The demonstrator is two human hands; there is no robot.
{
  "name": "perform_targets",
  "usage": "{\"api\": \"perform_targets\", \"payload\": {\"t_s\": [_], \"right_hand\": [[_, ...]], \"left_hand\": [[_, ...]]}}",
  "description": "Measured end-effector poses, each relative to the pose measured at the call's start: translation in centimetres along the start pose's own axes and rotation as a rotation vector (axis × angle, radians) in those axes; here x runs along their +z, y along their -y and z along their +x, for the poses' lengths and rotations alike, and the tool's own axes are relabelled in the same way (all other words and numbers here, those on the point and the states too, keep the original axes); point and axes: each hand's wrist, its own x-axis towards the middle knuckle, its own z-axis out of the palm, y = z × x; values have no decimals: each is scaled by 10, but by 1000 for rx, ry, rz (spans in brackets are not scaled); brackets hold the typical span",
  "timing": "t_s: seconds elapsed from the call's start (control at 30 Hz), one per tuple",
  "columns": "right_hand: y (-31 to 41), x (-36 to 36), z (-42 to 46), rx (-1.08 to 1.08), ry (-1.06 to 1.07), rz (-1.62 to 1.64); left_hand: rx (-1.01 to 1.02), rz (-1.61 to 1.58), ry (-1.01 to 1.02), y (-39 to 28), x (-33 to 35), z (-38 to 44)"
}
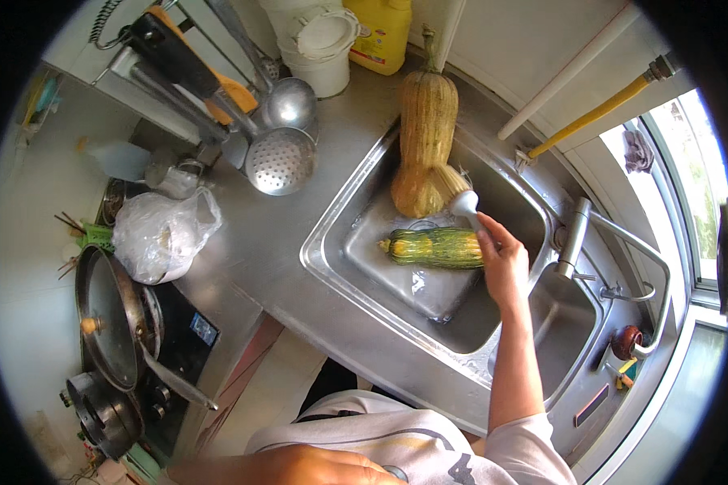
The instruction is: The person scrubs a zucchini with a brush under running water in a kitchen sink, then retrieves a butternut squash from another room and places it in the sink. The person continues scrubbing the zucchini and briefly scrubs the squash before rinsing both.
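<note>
My right hand (505, 260) grips the handle of a scrub brush (465, 202) with a white head and tan bristles, over the larger basin of a steel sink (364, 291). The bristles overlap the lower end of a large tan butternut-shaped pumpkin (428, 121), which leans from the basin over its back corner. I cannot tell whether they touch. Below the brush, a smaller green-and-yellow striped squash (434, 247) lies on the wet basin floor, its right end partly behind my hand. My left hand (333, 465) is before my chest at the bottom edge, its fingers mostly cut off.
A faucet (575, 239) and a smaller basin (561, 321) are on the right. At the back stand a white bucket (315, 54) and a yellow jug (379, 36). A skimmer (281, 160) hangs left of the sink, near a plastic bag (161, 233) and a lidded pan (110, 315).
</note>
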Motion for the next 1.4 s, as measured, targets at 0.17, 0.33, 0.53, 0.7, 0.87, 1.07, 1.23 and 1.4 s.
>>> {"api": "perform_targets", "payload": {"t_s": [0.17, 0.33, 0.53, 0.7, 0.87, 1.07, 1.23, 1.4], "right_hand": [[-68, 49, 13, 138, 213, -580], [-13, 15, -14, -10, 23, -265], [-80, -2, 3, 155, -59, -514], [-59, -49, -43, 185, -170, -584], [-130, 12, -76, 235, -35, -319], [-75, 70, -42, 104, 273, -394], [-61, 23, -59, 102, 649, -545], [-153, 61, -67, 274, 330, -814]], "left_hand": [[3, 15, 137, -7, 0, 16], [-11, 12, 99, -2, -1, -2], [60, 0, 124, -6, 1, 10], [50, -6, 72, 4, -5, -2], [49, 12, 129, 0, -3, 11], [4, 5, 163, -5, -6, 20], [28, 26, 45, -13, -3, -5], [55, -11, 48, -2, -7, 1]]}}
